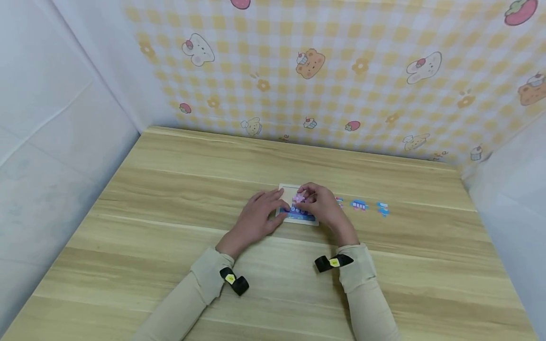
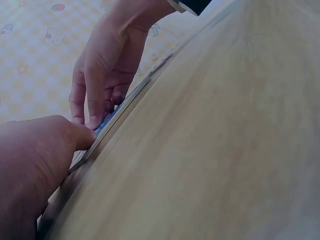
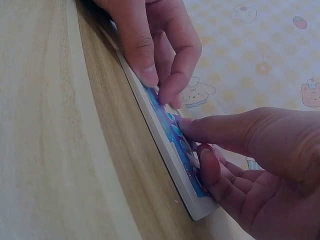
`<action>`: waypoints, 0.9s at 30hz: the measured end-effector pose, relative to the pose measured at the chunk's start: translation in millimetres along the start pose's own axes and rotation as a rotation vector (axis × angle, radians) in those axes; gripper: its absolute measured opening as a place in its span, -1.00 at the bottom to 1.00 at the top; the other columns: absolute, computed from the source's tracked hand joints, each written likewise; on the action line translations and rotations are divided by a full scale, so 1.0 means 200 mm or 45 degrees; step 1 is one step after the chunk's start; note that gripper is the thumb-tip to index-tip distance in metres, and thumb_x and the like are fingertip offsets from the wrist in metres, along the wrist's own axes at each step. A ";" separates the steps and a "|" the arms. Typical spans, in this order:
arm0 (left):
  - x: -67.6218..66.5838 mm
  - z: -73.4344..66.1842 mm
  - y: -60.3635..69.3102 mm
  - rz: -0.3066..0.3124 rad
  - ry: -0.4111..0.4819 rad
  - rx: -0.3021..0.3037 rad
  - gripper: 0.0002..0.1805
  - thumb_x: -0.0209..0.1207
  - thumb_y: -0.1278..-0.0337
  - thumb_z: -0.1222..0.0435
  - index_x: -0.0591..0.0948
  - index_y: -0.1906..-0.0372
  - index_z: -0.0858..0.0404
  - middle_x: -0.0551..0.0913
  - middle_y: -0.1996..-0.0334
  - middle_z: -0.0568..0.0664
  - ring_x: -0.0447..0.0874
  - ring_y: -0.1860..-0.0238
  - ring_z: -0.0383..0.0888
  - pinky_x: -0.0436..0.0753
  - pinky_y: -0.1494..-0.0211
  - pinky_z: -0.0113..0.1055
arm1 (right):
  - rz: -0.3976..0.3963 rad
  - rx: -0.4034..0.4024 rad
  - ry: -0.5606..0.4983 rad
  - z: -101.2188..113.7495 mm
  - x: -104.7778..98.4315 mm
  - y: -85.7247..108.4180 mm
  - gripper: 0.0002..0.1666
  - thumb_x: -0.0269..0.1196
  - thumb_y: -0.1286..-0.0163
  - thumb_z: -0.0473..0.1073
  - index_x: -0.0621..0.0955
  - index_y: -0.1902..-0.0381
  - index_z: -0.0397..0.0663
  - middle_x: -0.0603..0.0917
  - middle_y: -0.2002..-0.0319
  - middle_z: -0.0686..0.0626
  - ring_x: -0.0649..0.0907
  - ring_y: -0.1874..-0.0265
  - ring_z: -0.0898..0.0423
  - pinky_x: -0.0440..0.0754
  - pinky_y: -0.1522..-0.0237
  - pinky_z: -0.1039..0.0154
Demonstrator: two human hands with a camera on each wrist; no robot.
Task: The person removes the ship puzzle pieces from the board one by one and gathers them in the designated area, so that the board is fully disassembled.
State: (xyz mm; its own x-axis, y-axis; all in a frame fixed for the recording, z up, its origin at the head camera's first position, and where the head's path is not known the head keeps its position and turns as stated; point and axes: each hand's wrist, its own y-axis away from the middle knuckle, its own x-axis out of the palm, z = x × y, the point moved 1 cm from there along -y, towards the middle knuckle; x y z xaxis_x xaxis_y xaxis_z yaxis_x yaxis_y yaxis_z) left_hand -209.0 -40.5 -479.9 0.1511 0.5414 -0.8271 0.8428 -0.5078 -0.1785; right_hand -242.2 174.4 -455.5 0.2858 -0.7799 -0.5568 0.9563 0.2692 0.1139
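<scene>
So the pink piece (image 1: 299, 198) is over the puzzle board (image 1: 289, 192), pinched in my right hand (image 1: 323, 205). My left hand (image 1: 259, 214) rests across the board's left edge, fingers loosely spread, probably to steady it. Loose pieces (image 1: 359, 204) sit right of the board; tabletop (image 1: 179, 194) stretches well past its edges, decent elbow room.

Yellow-checked backdrop (image 1: 281, 99) behind a wooden tabletop (image 1: 170, 166)
</scene>
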 end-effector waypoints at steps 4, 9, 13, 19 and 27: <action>-0.01 -0.02 0.00 0.021 -0.038 0.028 -0.72 0.11 -0.55 0.13 0.74 -0.15 -0.05 0.38 -0.50 0.12 0.22 -0.57 0.09 0.09 -0.61 0.16 | 0.003 -0.032 -0.005 0.01 -0.01 0.00 -0.66 0.43 -0.36 -0.29 0.65 -0.06 -0.18 0.61 0.24 -0.10 0.57 0.36 0.07 0.58 0.34 0.30; -0.02 -0.04 0.00 0.031 -0.042 0.027 -0.70 0.09 -0.57 0.15 0.75 -0.16 -0.07 0.38 -0.50 0.10 0.18 -0.58 0.11 0.05 -0.62 0.18 | 0.004 -0.060 0.003 0.02 -0.02 0.00 -0.67 0.44 -0.35 -0.30 0.64 -0.05 -0.15 0.64 0.25 -0.10 0.58 0.38 0.07 0.57 0.33 0.30; -0.02 -0.05 0.00 0.029 -0.039 0.019 -0.70 0.08 -0.58 0.14 0.76 -0.15 -0.07 0.37 -0.51 0.09 0.17 -0.59 0.10 0.02 -0.63 0.17 | 0.029 -0.085 -0.018 0.03 -0.04 0.00 -0.67 0.42 -0.37 -0.30 0.64 -0.06 -0.14 0.68 0.27 -0.10 0.58 0.41 0.08 0.58 0.35 0.31; 0.00 -0.05 -0.01 0.027 -0.047 0.025 -0.69 0.06 -0.58 0.13 0.75 -0.16 -0.09 0.37 -0.51 0.06 0.17 -0.59 0.07 0.02 -0.63 0.14 | -0.015 -0.123 -0.080 0.03 -0.06 0.02 -0.71 0.38 -0.43 -0.27 0.68 -0.08 -0.16 0.75 0.25 -0.11 0.66 0.42 0.07 0.65 0.37 0.29; 0.00 -0.02 0.01 0.025 -0.013 0.014 -0.70 0.08 -0.56 0.16 0.76 -0.15 -0.08 0.36 -0.51 0.07 0.17 -0.59 0.09 0.01 -0.64 0.11 | -0.181 -0.130 -0.164 -0.01 -0.19 0.17 -0.63 0.38 -0.45 -0.10 0.70 -0.12 -0.15 0.80 0.16 -0.12 0.75 0.27 -0.07 0.73 0.36 0.23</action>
State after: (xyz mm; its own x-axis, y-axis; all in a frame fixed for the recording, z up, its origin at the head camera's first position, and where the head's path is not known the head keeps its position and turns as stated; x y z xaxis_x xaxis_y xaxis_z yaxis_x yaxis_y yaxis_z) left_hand -204.2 -38.7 -477.8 0.1622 0.5244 -0.8359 0.8338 -0.5259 -0.1681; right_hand -221.5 214.4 -432.6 0.1602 -0.8781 -0.4508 0.9784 0.2019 -0.0456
